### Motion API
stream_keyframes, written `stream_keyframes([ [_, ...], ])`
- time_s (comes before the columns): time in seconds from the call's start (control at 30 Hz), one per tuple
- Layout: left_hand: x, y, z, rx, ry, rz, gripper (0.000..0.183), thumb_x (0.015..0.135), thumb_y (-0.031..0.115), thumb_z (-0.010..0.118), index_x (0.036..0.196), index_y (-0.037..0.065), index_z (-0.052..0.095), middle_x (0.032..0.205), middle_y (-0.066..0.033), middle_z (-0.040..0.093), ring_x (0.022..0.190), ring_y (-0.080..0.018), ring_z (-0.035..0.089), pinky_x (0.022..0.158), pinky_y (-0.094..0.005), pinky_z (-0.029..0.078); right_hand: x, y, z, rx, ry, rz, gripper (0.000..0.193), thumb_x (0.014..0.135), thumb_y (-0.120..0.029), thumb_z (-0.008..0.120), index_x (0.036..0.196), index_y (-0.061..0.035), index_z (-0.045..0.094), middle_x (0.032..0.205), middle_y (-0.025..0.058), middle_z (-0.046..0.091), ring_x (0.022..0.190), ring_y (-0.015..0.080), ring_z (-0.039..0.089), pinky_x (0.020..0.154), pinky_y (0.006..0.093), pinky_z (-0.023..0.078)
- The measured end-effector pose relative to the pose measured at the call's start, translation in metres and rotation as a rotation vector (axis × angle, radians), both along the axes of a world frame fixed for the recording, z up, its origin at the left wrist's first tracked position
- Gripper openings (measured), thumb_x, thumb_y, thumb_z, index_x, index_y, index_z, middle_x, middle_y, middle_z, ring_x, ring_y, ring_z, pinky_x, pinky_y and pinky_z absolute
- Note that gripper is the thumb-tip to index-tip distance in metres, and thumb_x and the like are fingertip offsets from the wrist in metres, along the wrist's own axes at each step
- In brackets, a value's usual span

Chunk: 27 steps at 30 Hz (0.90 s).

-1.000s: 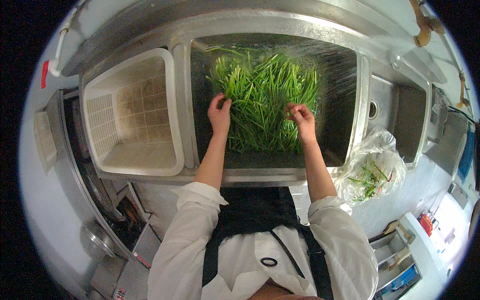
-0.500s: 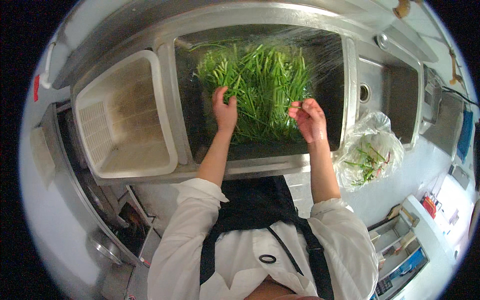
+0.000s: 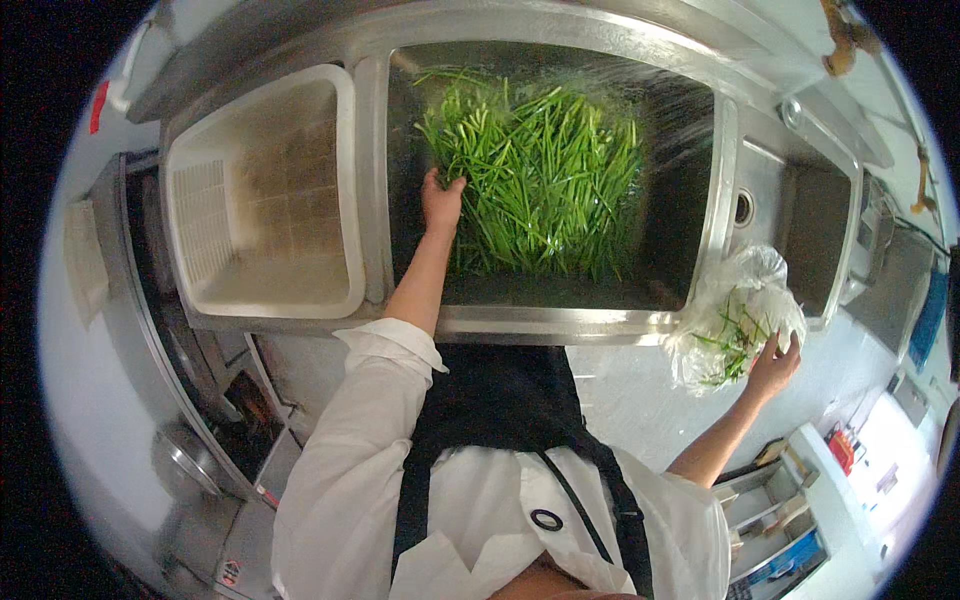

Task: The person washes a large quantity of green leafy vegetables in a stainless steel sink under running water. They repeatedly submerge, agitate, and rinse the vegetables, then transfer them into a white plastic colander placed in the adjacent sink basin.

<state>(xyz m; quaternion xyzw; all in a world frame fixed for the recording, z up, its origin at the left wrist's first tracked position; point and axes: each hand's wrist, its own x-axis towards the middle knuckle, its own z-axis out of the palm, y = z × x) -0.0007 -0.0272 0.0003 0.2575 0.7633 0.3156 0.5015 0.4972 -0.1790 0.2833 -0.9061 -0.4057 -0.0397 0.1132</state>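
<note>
At frame centre, the left hand (image 3: 440,200) grips green stalks (image 3: 540,180) running top to bottom in the sink (image 3: 560,322); the right hand (image 3: 772,367) spreads open against a plastic bag (image 3: 730,300) at the lower right.

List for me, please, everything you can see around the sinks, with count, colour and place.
green stalks: a large heap, green, in the water of the middle sink
middle sink: one, steel, centre
white crate: one, white, in the basin to the left
small sink: one, steel, to the right
plastic bag: one, clear, holding green scraps, at the middle sink's right front corner
apron: one, black, over white sleeves
left hand: one, in the sink on the green stalks
right hand: one, touching the plastic bag from below
</note>
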Motion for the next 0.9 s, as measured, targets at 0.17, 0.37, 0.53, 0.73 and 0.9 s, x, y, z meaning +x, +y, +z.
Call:
stream_keyframes([
  [0.17,0.006,0.003,0.001,-0.07,-0.021,0.044,0.067,0.074,0.014,0.068,0.13,0.007,0.032,0.118,-0.0135,0.045,0.106,-0.028,0.047,0.087,-0.0403,0.04,-0.065,0.065,-0.077,0.314,0.352,0.317,0.032,0.077,-0.009,0.063,0.108,-0.0048,0.056,0.103,0.0118,0.058,0.083,0.0235,0.059,0.071,0.0366,0.049],
  [0.37,-0.002,0.001,0.002,-0.007,-0.03,0.123,0.036,0.068,0.003,0.067,0.102,0.003,0.054,0.08,-0.0028,0.056,0.074,-0.0138,0.053,0.068,-0.0283,0.043,-0.226,0.149,-0.166,0.061,0.743,0.637,0.025,0.078,-0.009,0.061,0.102,-0.006,0.059,0.097,0.0136,0.059,0.08,0.0279,0.059,0.072,0.0341,0.048],
  [0.53,0.0,-0.005,0.027,0.07,-0.085,0.102,0.026,0.07,0.001,0.063,0.094,0.005,0.056,0.082,-0.0018,0.057,0.073,-0.012,0.053,0.065,-0.0267,0.042,-0.286,0.195,-0.236,0.022,0.639,0.752,0.022,0.077,-0.015,0.061,0.098,-0.0064,0.058,0.093,0.0159,0.06,0.083,0.0316,0.06,0.07,0.0396,0.049],
  [0.73,-0.009,-0.02,0.013,0.197,-0.026,0.06,0.023,0.071,0.001,0.062,0.093,0.005,0.057,0.085,-0.0016,0.058,0.074,-0.0123,0.052,0.066,-0.026,0.042,-0.304,0.209,-0.253,-0.099,0.491,0.731,0.016,0.075,-0.017,0.061,0.087,-0.0068,0.056,0.084,0.0168,0.059,0.075,0.0336,0.06,0.064,0.0433,0.048],
  [0.9,-0.005,-0.009,0.037,0.23,-0.191,0.101,0.019,0.074,0.003,0.063,0.091,0.006,0.055,0.084,-0.0005,0.057,0.074,-0.0116,0.052,0.068,-0.0254,0.042,-0.25,0.198,-0.261,-0.014,1.147,0.359,0.013,0.078,-0.014,0.056,0.088,-0.0041,0.056,0.076,0.0109,0.061,0.061,0.0209,0.058,0.054,0.0316,0.046],
])
